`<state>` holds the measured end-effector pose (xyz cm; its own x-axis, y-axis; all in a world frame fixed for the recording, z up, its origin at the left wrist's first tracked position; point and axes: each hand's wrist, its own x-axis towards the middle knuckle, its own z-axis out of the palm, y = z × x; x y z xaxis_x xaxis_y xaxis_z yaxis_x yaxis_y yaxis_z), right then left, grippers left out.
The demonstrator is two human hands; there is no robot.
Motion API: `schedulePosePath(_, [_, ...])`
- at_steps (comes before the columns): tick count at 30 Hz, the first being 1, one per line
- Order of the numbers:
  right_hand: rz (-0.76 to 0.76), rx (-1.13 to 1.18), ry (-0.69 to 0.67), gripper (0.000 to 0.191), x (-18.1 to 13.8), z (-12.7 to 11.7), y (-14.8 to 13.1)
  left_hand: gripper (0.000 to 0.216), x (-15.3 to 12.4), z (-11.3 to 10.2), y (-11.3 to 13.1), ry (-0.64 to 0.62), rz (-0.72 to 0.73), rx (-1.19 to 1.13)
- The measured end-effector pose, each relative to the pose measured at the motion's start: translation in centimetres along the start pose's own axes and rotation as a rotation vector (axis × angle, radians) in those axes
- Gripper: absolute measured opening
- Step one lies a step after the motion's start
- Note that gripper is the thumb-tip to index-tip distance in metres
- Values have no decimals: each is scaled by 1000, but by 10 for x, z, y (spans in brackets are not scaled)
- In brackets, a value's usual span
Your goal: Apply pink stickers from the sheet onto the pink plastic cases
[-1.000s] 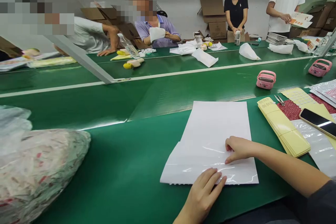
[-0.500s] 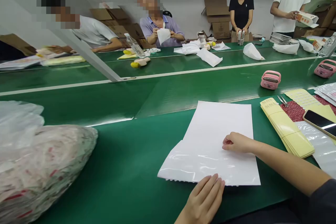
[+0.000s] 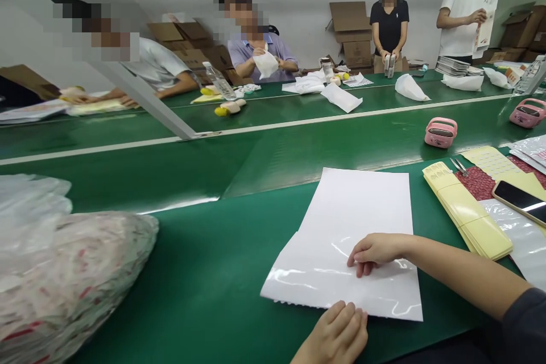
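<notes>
White glossy sheet (image 3: pixel 362 205) lying on green counter (image 3: pixel 205 284), near, right of centre. My left hand (image 3: pixel 335 334) resting at its near edge, fingers curled; pinching or not, cannot tell. My right hand (image 3: pixel 375 251) resting above, loosely half-open. Light, steady pressure should be preventing creases.

Under the right grip (image 3: pixel 364 254) is a white sheet (image 3: pixel 360 205) on a green table (image 3: pixel 196 278). To that grip's right are a yellow bundle (image 3: pixel 467 210), a wrinkly-patterned red mat (image 3: pixel 474 183) and, farther off, a pink case (image 3: pixel 441 140).
</notes>
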<state>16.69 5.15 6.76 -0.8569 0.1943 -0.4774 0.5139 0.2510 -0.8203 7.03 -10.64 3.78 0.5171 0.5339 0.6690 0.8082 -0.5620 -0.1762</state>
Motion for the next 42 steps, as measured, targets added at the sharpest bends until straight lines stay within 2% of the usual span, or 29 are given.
schedulePosePath(4, [-21, -243, 300, 32, -2, -7, 6, 24, -7, 3, -17, -137, -185, -128])
schedulePosePath(6, [-28, -297, 385, 39, -7, -12, 11, 33, -18, 0, -37, -134, -329, -55])
schedulePosePath(7, [-35, -316, 402, 41, -9, -14, 14, 37, -25, -3, -49, -118, -452, 17])
schedulePosePath(9, [-46, -298, 395, 43, -14, -18, 17, 50, -36, -12, -72, -98, -890, 97])
schedulePosePath(11, [-47, -218, 353, 44, -17, -22, 19, 65, -43, -23, -90, -140, -1329, -121])
schedulePosePath(12, [-46, -197, 328, 45, -18, -25, 19, 70, -44, -27, -96, -145, -1473, -298])
schedulePosePath(14, [-41, -259, 262, 41, -15, -29, 19, 72, -43, -32, -102, -91, -1592, -572])
schedulePosePath(15, [-36, -335, 226, 34, -12, -31, 19, 71, -41, -32, -102, -41, -1594, -591])
schedulePosePath(16, [-28, -416, 192, 27, -9, -32, 19, 68, -38, -30, -100, 9, -1575, -510])
schedulePosePath(18, [-14, -522, 141, 23, -2, -34, 19, 57, -30, -23, -88, 93, -1432, -175])
schedulePosePath(20, [-10, -539, 116, 27, 3, -35, 19, 40, -22, -14, -64, 150, -1108, 125])
schedulePosePath(21, [-12, -537, 114, 28, 5, -35, 19, 31, -17, -10, -49, 175, -903, 188])
schedulePosePath(23, [-17, -545, 111, 28, 7, -35, 20, 22, -9, -4, -13, 120, -572, 129])
schedulePosePath(25, [-22, -557, 110, 26, 6, -34, 20, 21, -4, -1, 19, 23, -415, 16])
schedulePosePath(27, [-27, -569, 112, 25, 6, -34, 21, 21, -3, 0, 42, -61, -345, -54])
schedulePosePath(29, [-35, -582, 117, 24, 6, -34, 23, 24, -7, 1, 54, -142, -325, -61])
schedulePosePath(33, [-60, -602, 134, 21, 6, -33, 26, 30, -16, 5, 57, -249, -297, 48])
schedulePosePath(37, [-86, -606, 165, 22, 4, -31, 28, 37, -21, 11, 59, -268, -266, 203])
schedulePosePath(42, [-103, -590, 184, 26, 3, -29, 33, 46, -22, 13, 62, -302, -259, 262])
